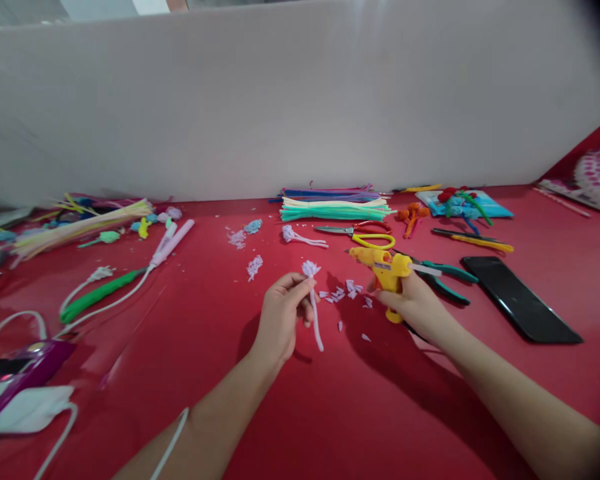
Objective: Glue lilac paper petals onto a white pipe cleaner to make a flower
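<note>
Between the thumb and fingers of my left hand [285, 310] is a pale lilac pipe-cleaner flower [311, 269], its head up and its stem hanging down. My right hand [413, 300] is wrapped round the handle of a yellow glue gun [383, 263]. The gun's nozzle points left toward the flower, apart from it, and a clear glue stick juts from its back. Small lilac petal pieces [353, 288] lie scattered on the red table [300, 413] between my hands. Another lilac flower [289, 233] rests behind them.
Scissors [373, 239], pliers [445, 280] and a black phone [523, 300] lie behind and right of my right hand. Pipe-cleaner bundles [335, 210] lie along the white partition [280, 107]. At left are a green-handled tool [100, 297], a pink curling tool [175, 241] and a purple power strip [35, 373] with cables.
</note>
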A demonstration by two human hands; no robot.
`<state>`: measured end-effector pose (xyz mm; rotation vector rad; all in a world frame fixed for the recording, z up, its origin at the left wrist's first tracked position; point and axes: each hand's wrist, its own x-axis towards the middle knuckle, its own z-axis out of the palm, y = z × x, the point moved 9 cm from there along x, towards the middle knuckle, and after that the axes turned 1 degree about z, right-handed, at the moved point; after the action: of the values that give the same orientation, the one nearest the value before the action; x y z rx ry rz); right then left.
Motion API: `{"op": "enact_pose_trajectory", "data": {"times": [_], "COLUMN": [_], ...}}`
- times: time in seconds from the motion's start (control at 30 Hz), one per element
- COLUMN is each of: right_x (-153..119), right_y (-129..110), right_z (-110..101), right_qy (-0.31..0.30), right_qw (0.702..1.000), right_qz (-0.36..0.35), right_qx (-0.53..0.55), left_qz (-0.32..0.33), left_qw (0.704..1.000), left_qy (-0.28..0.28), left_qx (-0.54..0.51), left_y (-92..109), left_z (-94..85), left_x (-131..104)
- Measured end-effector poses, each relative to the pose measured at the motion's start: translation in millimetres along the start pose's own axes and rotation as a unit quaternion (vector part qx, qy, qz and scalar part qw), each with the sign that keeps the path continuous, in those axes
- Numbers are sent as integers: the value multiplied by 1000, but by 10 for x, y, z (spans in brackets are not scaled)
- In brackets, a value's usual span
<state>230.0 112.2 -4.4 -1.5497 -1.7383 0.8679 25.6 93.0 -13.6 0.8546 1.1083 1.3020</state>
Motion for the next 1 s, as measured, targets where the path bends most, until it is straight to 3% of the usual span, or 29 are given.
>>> {"op": "enact_pose_trajectory", "data": {"times": [0.13,0.3,0.4,0.47,0.57,0.63,0.77,1.0], "right_x": [152,191,142,76,-58,-119,-106,-109], "right_y": [141,276,94,-138,-415,-473,-427,-430], "right_z": [-176,-300,-388,-296,103,341,513,507], "right_qy": [53,53,127,146,57,10,12,18], "right_qw": [985,913,895,902,899,879,862,873], "right_qz": [20,78,18,-94,-265,-314,-309,-291], "right_qx": [-163,-396,-428,-395,-345,-360,-402,-391], "left_qz": [-15,-22,-25,-26,-32,-34,-33,-44], "left_qw": [1000,1000,1000,999,999,999,999,998], "left_qy": [-14,-13,-13,-14,-22,-25,-32,-43], "left_qx": [9,7,11,13,20,23,29,30], "left_y": [-18,-17,-27,-36,-57,-65,-58,-71], "left_z": [52,62,65,68,89,100,126,162], "left_x": [-28,-38,-41,-43,-48,-53,-67,-80]}}
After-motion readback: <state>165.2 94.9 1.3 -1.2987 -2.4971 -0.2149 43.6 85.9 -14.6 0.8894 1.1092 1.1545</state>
